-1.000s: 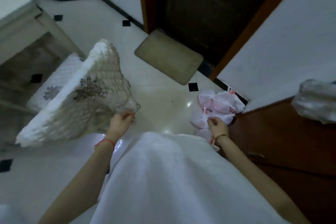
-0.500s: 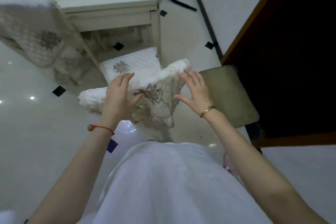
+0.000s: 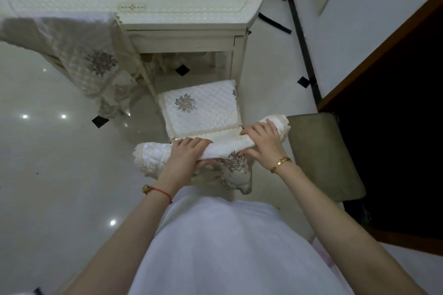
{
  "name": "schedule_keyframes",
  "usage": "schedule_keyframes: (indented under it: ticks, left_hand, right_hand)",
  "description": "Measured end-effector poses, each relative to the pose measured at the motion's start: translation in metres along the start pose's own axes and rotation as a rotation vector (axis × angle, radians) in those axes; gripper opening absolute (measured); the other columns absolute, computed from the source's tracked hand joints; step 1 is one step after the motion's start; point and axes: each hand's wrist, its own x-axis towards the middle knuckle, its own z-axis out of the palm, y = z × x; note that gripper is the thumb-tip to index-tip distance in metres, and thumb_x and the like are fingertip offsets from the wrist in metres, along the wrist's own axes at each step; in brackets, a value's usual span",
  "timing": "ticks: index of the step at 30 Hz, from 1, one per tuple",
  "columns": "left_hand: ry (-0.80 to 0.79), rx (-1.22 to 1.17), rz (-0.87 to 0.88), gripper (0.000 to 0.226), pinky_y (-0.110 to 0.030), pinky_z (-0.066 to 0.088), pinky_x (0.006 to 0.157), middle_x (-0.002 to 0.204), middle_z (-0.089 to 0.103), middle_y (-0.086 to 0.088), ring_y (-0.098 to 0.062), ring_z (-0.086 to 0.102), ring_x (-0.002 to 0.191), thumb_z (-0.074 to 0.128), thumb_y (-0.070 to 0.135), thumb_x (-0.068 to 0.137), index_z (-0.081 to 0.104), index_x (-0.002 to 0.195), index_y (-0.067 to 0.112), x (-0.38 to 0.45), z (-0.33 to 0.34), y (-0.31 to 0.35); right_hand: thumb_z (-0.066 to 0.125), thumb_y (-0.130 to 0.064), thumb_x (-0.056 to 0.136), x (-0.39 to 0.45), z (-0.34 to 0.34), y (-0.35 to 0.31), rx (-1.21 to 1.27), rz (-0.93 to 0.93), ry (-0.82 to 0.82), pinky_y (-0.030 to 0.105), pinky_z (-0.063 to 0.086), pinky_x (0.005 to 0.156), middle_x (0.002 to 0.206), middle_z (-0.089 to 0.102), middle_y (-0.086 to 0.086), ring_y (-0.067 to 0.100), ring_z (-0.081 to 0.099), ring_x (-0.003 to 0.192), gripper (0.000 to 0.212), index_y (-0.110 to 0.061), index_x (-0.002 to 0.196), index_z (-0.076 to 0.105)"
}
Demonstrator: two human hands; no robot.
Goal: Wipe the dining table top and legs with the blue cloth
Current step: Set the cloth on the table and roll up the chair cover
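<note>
Both hands are holding the top of a chair back that is wearing a white quilted cover [image 3: 153,158], in the middle of the frame. The left hand [image 3: 184,158] is wrapping its grip around the padded top edge, with fingers curled over it and the thumb under. The right hand [image 3: 261,143] is clamped on the same edge further right, fingers over the top and thumb below. Just above the hands, the chair seat cushion [image 3: 199,108] with a flower pattern is showing. In the upper part of the frame, the dining table [image 3: 187,17] is standing with its pale tabletop and one leg near the chair. A quilted cloth [image 3: 79,55] is hanging off the table's left side. A grey-green mat [image 3: 323,155] is lying on the floor at the right. The blue cloth is nowhere in the frame.
</note>
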Motion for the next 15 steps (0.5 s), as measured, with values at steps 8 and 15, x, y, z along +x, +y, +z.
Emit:
schedule_keyframes:
  ticks: [8, 15]
  left_hand:
    - [0.039, -0.006, 0.034, 0.067, -0.035, 0.043, 0.086, 0.112, 0.066, 0.008, -0.019, 0.059, 0.100, 0.031, 0.072, 0.083, 0.057, 0.122, 0.026, 0.040, -0.014, -0.039]
    - [0.068, 0.005, 0.006, 0.065, -0.031, 0.038, 0.083, 0.105, 0.067, 0.007, -0.019, 0.060, 0.096, 0.037, 0.071, 0.081, 0.060, 0.118, 0.024, 0.094, -0.026, -0.076]
  right_hand:
    - [0.049, -0.067, 0.077, 0.051, 0.009, 0.001, 0.027, 0.018, 0.044, 0.044, 0.021, 0.113, 0.107, 0.057, -0.003, 0.022, 0.048, 0.107, 0.056, -0.021, 0.107, 0.061]
    - [0.050, -0.067, 0.076, 0.119, 0.010, 0.013, 0.038, 0.020, 0.025, 0.045, 0.024, 0.110, 0.105, 0.056, -0.001, 0.024, 0.047, 0.105, 0.058, -0.019, 0.107, 0.061]
